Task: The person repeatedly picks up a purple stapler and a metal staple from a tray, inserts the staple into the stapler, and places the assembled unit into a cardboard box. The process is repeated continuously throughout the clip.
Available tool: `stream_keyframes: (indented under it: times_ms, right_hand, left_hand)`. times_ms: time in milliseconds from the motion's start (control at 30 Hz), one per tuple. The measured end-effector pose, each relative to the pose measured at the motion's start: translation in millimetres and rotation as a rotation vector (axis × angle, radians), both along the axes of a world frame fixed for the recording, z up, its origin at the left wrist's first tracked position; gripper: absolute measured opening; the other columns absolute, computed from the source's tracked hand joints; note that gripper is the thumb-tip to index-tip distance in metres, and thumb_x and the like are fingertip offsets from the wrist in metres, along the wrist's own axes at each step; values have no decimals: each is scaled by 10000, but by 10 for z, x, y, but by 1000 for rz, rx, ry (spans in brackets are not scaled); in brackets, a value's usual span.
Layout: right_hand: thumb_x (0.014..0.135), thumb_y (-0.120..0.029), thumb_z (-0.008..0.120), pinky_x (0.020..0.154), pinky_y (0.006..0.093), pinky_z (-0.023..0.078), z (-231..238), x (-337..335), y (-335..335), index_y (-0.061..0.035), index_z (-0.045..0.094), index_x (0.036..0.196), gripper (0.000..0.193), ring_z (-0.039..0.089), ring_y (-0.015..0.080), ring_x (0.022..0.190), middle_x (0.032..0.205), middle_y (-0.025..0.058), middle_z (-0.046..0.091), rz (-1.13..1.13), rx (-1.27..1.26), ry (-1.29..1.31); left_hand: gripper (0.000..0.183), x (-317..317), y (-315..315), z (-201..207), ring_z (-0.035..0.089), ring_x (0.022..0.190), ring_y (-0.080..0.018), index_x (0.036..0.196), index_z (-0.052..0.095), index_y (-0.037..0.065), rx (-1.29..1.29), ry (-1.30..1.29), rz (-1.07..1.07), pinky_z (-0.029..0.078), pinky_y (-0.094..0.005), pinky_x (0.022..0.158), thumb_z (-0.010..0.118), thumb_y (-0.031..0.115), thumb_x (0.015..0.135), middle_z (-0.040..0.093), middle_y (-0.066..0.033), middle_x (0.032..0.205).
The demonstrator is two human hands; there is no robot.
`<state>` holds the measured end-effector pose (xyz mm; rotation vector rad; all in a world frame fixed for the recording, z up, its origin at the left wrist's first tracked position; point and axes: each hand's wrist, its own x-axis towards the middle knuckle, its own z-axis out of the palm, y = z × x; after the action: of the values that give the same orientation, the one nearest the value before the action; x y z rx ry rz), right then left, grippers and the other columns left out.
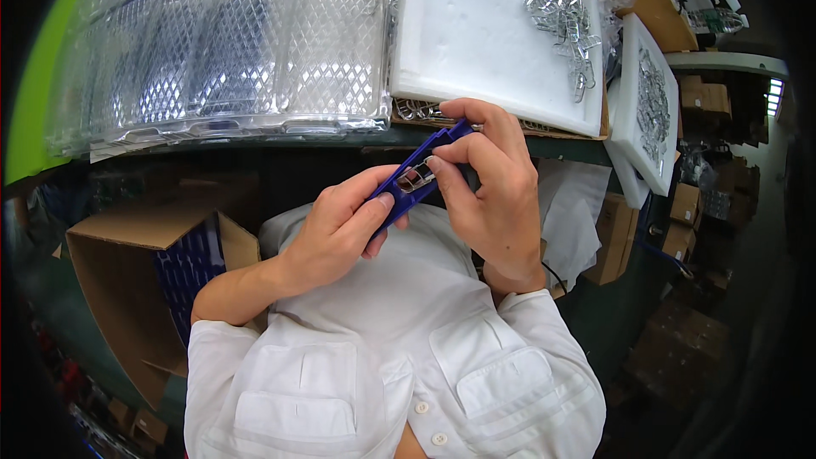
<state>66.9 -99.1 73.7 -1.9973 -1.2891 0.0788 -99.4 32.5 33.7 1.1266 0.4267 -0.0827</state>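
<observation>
Both hands hold a slim blue plastic strip in front of the chest, just below the tabletop edge: the left hand has its fingers pinched around the lower end, while the right hand grips the upper end, its thumb pressing what looks like a small shiny metal clip into the strip. The step in hand appears to be seating that clip, so the next move calls for a firm, square push. More bright wire clips lie on a white foam tray, beside ribbed clear plastic trays.
</observation>
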Motion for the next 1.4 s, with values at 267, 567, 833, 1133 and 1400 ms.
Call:
stream_keyframes:
  times_ms: [267,567,833,1133,1400]
  right_hand:
    - [797,-3,803,860,418,573,-110,-44,-20,-10,655,1025,272,673,395,1078,1208,175,674,-37,75,22]
    - [860,-39,759,832,350,564,-199,35,-109,-29,605,1158,336,721,210,914,990,120,720,-131,43,608]
    - [851,50,741,780,309,555,-344,-56,-189,-39,581,1082,296,694,180,846,963,72,697,-115,11,326]
    - [736,205,731,926,372,554,-323,167,-386,-52,581,1126,490,689,276,1063,1148,183,694,55,556,406]
    - [690,116,727,905,465,561,-275,361,-488,-59,629,1161,512,708,352,1030,1175,192,730,36,536,11]
  left_hand:
    - [392,11,-75,-74,561,621,-67,1444,557,2,109,-44,16,473,-247,563,457,53,1068,665,-33,856]
    - [312,132,-88,-78,629,664,-90,1346,622,-20,213,-138,43,507,-260,595,523,72,1065,658,-46,831]
    - [213,198,-121,-115,615,604,-108,1202,700,6,470,8,10,491,-277,573,605,74,1024,656,-47,732]
    - [529,132,165,337,660,873,-217,1472,531,-57,585,-363,-225,539,-324,803,623,53,962,668,-153,1117]
    - [671,292,130,467,702,1010,-331,1357,633,-34,1211,-578,-25,598,-386,814,865,-21,727,714,-180,1223]
